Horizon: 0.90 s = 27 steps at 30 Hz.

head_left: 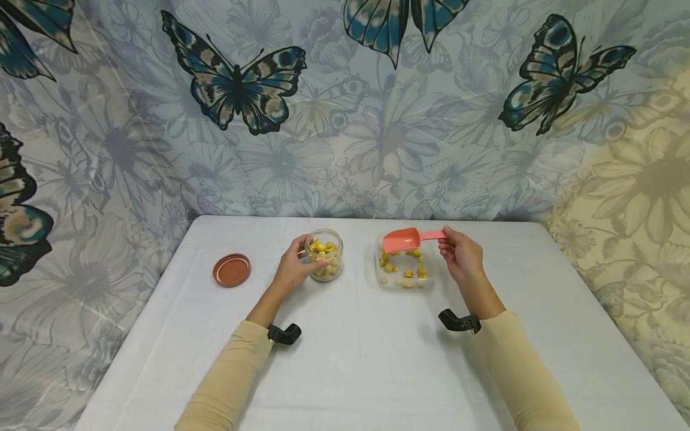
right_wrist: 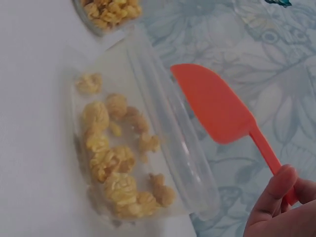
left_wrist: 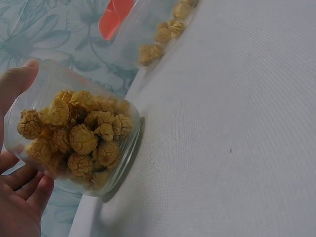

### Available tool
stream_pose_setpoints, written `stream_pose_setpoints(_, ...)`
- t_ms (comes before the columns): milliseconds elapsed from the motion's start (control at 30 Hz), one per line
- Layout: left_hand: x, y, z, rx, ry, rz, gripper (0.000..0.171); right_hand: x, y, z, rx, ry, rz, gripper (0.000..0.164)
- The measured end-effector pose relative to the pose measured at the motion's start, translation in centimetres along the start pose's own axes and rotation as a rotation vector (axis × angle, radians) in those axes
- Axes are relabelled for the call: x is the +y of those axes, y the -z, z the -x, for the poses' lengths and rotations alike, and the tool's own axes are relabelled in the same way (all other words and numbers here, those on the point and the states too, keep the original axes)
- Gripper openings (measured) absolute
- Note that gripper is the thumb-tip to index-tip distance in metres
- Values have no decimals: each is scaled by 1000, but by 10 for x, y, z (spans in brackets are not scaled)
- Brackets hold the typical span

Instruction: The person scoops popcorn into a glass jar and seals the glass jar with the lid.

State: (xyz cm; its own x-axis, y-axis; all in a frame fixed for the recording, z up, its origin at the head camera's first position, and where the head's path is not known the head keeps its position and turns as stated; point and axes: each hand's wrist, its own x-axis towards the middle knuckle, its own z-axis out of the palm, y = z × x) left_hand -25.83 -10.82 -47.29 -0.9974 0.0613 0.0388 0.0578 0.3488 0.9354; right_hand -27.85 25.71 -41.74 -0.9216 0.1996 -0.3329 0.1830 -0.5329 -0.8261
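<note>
A clear glass jar [head_left: 326, 270] partly filled with yellow popcorn [left_wrist: 81, 138] stands upright on the table. My left hand [head_left: 293, 266] grips it around the side, thumb near the rim. In my right hand [head_left: 462, 256] the handle of a coral-red scoop [head_left: 401, 240] is pinched between thumb and fingers. The scoop hangs level above the far side of a clear plastic container [head_left: 379, 276], its bowl pointing left; the right wrist view shows it from the side, over the rim. Popcorn pieces [right_wrist: 118, 187] lie in a loose ring on the container's floor.
A reddish-brown round lid [head_left: 232, 270] lies on the white table [head_left: 350, 359], left of the jar. Behind the table's far edge hangs a floral cloth [head_left: 323, 161] with butterflies. Each wrist wears a black camera band [head_left: 460, 321].
</note>
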Motion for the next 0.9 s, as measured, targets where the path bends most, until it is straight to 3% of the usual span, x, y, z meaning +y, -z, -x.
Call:
stream_pose_setpoints(500, 0, 0, 1, 2, 1, -5, 83, 16, 16, -7, 60, -39, 94, 12)
stream_pose_setpoints(900, 2, 0, 2, -6, -3, 6, 83, 22, 21, -9, 53, -53, 122, 10)
